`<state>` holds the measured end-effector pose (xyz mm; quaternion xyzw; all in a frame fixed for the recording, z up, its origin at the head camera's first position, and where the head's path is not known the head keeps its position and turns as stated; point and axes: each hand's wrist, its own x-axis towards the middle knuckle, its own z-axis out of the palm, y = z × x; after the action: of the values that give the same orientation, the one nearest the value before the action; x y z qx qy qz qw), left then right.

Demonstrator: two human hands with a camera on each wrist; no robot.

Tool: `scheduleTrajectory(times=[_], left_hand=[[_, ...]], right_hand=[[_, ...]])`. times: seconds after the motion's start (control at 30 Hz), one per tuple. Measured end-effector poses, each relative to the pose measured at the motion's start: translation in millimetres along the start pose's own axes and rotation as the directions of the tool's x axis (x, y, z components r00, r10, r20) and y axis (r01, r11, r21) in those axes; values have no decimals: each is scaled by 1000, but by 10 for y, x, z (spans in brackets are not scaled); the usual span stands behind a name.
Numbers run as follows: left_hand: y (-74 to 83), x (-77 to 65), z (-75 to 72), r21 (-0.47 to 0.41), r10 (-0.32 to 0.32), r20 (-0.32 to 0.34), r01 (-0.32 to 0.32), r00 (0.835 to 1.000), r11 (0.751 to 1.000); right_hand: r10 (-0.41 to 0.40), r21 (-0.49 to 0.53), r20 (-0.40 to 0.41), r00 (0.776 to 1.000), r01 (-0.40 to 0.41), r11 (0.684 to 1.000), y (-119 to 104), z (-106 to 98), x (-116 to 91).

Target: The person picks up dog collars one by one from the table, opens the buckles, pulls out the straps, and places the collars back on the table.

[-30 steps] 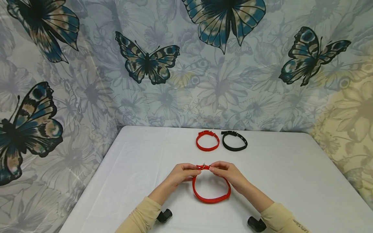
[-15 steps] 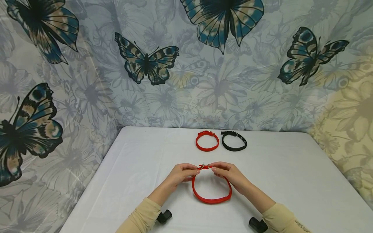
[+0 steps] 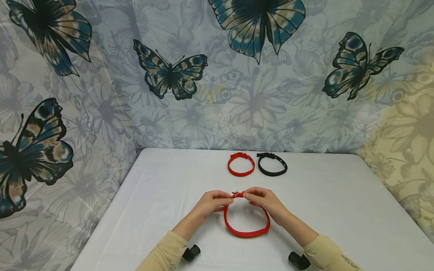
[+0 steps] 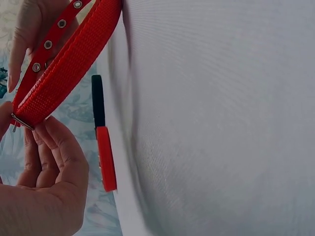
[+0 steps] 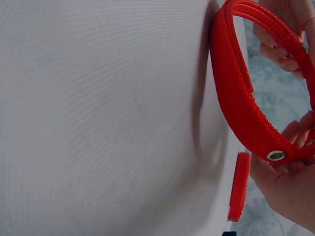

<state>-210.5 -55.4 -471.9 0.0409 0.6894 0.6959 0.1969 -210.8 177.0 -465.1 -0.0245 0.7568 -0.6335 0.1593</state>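
Observation:
In the head view a red pet collar (image 3: 246, 235), bent into a loop, is held up over the white table by both hands. My left hand (image 3: 214, 200) pinches it by the metal buckle (image 4: 22, 121) between thumb and fingers. On the other side, my right hand (image 3: 266, 201) pinches the strap near the buckle. Metal-rimmed holes run along the strap in the left wrist view, and one eyelet (image 5: 276, 155) sits by the right fingers in the right wrist view. The bottom of the loop hangs toward the person. Fingers partly hide the strap's end.
Farther back on the white table (image 3: 176, 169) lie a second red collar (image 3: 241, 174) and a black collar (image 3: 272, 174), side by side and buckled into rings. Black devices (image 3: 191, 253) show at both wrists. A butterfly-print cloth (image 3: 217, 113) hangs behind the table.
My right hand has shifted slightly right and then back toward the buckle, and the loop looks a touch wider. My left hand has stayed nearly still. The collars behind have not moved.

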Motion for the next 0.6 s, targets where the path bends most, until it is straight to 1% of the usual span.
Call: scheduleTrajectory(times=[0.2, 0.33, 0.6], left_hand=[[-2, 4, 4, 9, 10, 1, -10, 1000, 1000], [-8, 8, 1, 20, 13, 7, -13, 1000, 1000], [8, -12, 2, 43, 40, 16, -41, 999, 998]], right_hand=[[-27, -14, 14, 1000, 27, 1000, -4, 4, 6], [-34, -31, 6, 999, 34, 999, 21, -7, 15], [-28, -61, 8, 1000, 29, 998, 16, -17, 2]])
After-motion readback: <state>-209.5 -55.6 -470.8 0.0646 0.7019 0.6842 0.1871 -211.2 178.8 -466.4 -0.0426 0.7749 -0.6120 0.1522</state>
